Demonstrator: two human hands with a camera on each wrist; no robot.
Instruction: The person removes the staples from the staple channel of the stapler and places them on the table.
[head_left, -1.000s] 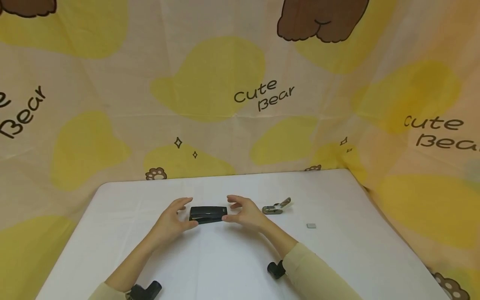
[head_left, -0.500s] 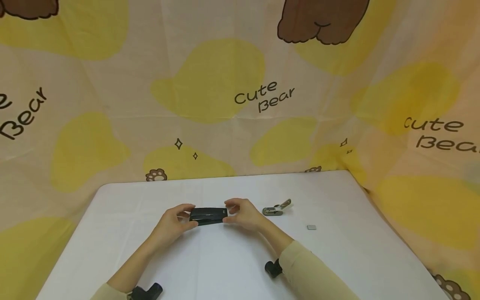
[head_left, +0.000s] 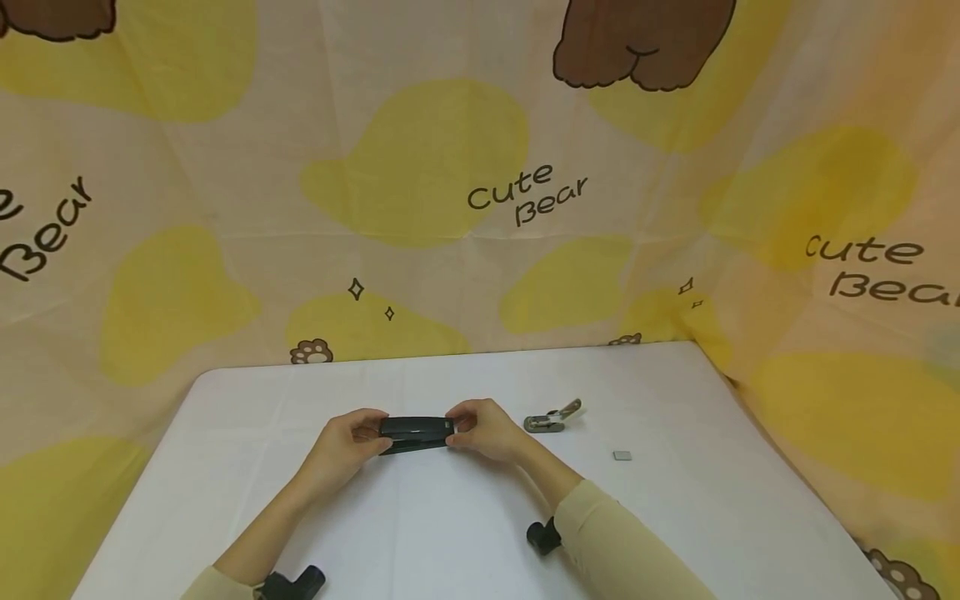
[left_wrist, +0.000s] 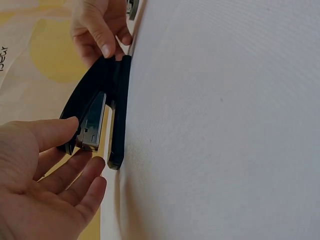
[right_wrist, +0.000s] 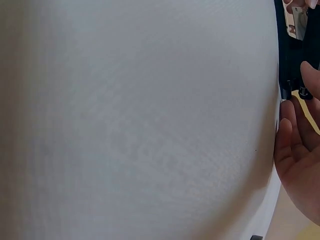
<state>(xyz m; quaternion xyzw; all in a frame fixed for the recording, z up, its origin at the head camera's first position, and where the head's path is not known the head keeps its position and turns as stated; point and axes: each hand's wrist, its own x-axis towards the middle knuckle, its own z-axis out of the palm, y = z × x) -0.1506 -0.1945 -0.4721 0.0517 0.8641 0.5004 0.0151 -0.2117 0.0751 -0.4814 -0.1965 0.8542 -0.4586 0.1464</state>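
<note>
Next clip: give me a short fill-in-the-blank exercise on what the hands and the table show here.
1. Both hands hold a black ____ by its ends.
2. The left hand and right hand work above a ____ table.
3. The metal staple remover lies on the person's ____ side.

Missing words: stapler; white; right

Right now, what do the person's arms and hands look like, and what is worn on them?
Both hands, left and right, are bare: no gloves, and no rings or watch that these views show. Pale beige long sleeves cover the arms, pushed back so the forearms show. A small black device, seemingly a camera mount, sits at each wrist, with the left one near the bottom edge.
</note>
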